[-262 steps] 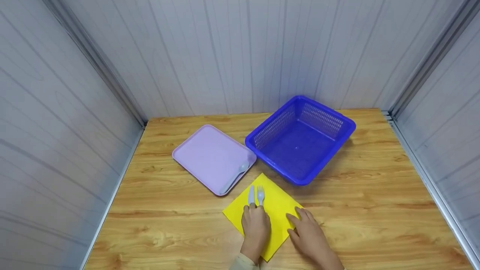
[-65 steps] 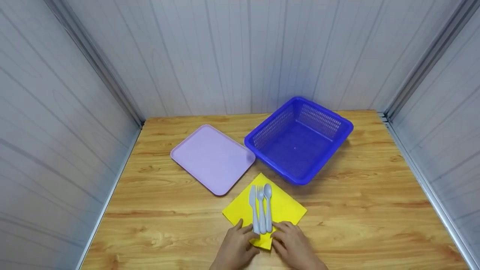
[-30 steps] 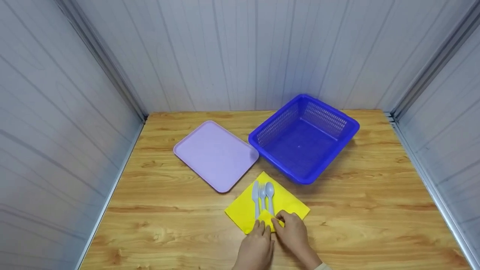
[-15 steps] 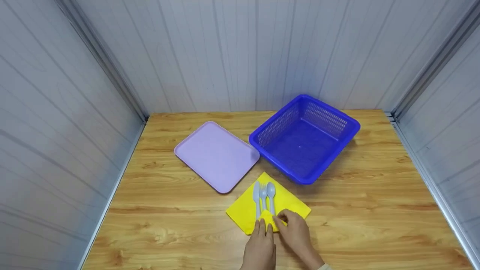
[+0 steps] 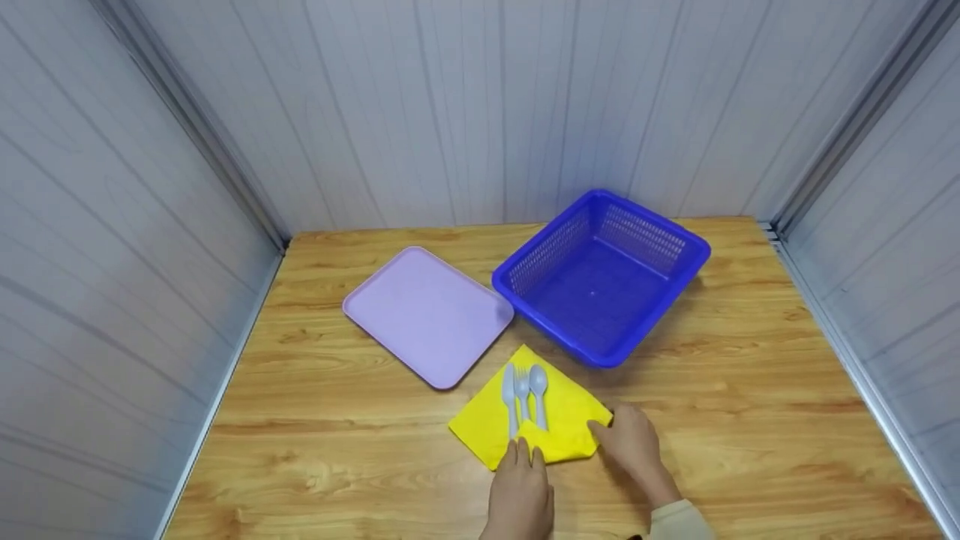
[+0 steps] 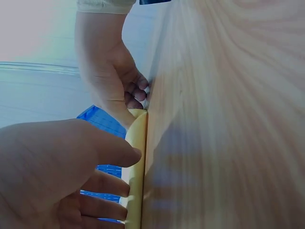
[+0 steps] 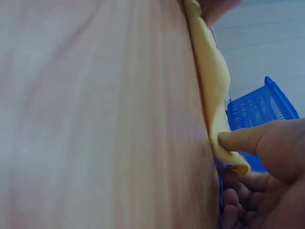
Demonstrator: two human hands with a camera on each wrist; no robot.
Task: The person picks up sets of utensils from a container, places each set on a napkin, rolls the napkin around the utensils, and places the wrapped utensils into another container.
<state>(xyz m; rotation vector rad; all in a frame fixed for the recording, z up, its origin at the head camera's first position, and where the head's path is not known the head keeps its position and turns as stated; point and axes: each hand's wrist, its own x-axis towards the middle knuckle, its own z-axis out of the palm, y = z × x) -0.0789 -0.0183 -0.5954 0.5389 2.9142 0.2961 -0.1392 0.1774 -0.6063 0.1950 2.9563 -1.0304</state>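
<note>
A yellow cloth napkin (image 5: 571,411) lies on the table, its near corner folded up over the handle ends of a grey knife (image 5: 508,388), fork (image 5: 523,390) and spoon (image 5: 538,381). My left hand (image 5: 520,491) rests its straight fingers on that fold. At the napkin's right corner, my right hand (image 5: 634,446) pinches the cloth between thumb and fingers. The right wrist view has the right thumb (image 7: 243,139) on top of the curled cloth edge. In the left wrist view, the left fingers (image 6: 102,207) lie spread along the napkin's near edge.
A pink tray (image 5: 427,315) lies behind the napkin to the left. Beside it stands a blue perforated basket (image 5: 592,292), further back on the right. Panel walls (image 5: 480,112) enclose the wooden table (image 5: 337,465) at the back and sides.
The spoon went from the tray to the napkin beside knife and fork. The near corner was folded over the handles. My right hand then moved right to the side corner; the left stayed put.
</note>
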